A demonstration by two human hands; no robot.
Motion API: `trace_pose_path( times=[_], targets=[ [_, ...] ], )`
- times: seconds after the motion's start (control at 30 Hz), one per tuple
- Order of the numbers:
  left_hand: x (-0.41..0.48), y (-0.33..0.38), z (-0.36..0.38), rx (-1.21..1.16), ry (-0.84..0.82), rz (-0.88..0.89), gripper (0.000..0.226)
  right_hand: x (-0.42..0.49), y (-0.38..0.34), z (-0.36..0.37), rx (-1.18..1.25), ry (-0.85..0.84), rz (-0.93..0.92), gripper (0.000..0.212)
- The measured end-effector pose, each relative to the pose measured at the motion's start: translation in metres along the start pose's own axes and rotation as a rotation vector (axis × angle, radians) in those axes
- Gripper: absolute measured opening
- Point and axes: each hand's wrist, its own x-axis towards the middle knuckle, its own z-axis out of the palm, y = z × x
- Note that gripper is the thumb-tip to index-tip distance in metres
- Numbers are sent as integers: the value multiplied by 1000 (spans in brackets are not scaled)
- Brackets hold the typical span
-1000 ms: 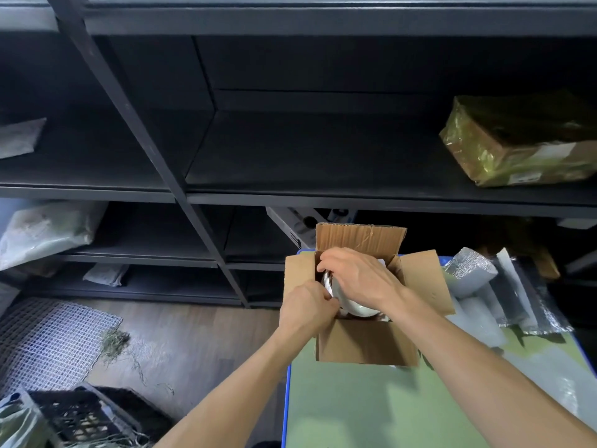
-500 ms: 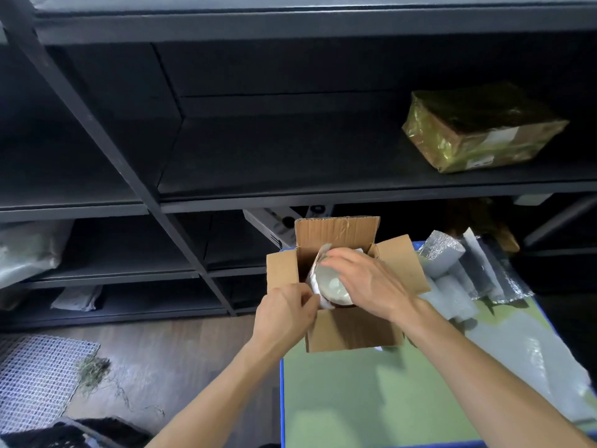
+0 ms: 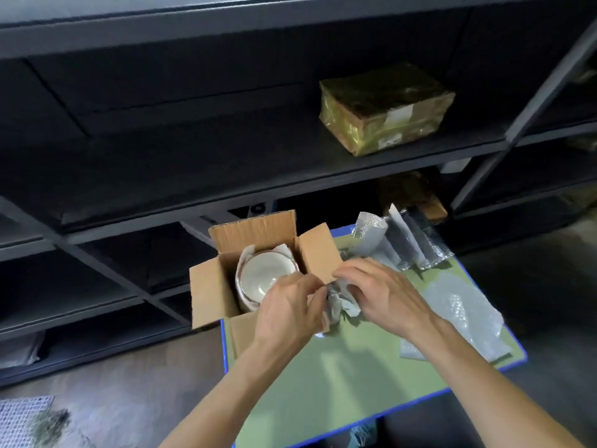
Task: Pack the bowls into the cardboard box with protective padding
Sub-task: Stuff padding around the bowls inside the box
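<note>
An open cardboard box [image 3: 210, 292] stands at the left corner of the green table [image 3: 339, 376]. Inside it a white bowl [image 3: 263, 274] sits tilted, wrapped in white padding [image 3: 247, 253] round its rim. My left hand [image 3: 287, 315] is over the box's near right corner, its fingers curled at a crumpled grey-white padding sheet [image 3: 342, 302]. My right hand [image 3: 381, 292] grips the same crumpled sheet just right of the box, below the right flap [image 3: 318, 250].
Silver foil padding pieces [image 3: 400, 240] lie at the table's far edge. A bubble-wrap sheet [image 3: 462, 312] lies on the right. Dark metal shelving [image 3: 226, 176] stands behind, with a taped yellow-brown parcel [image 3: 384, 108] on it. Floor lies left of the table.
My right hand has left the bowl inside the box and moved right to the crumpled padding. My left hand shifted from the box's left front edge to its right corner. The bowl now shows.
</note>
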Motion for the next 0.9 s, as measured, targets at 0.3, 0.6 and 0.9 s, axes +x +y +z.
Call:
trace_pose_path(
  times=[0.3, 0.6, 0.9],
  targets=[
    [22, 104, 100, 24, -202, 209, 26, -109, 113, -27, -40, -25, 347, 37],
    [31, 117, 198, 248, -511, 171, 49, -177, 184, -15, -26, -330, 682, 44],
    [18, 107, 237, 372, -650, 30, 58, -173, 203, 12, -42, -410, 791, 30]
  ],
)
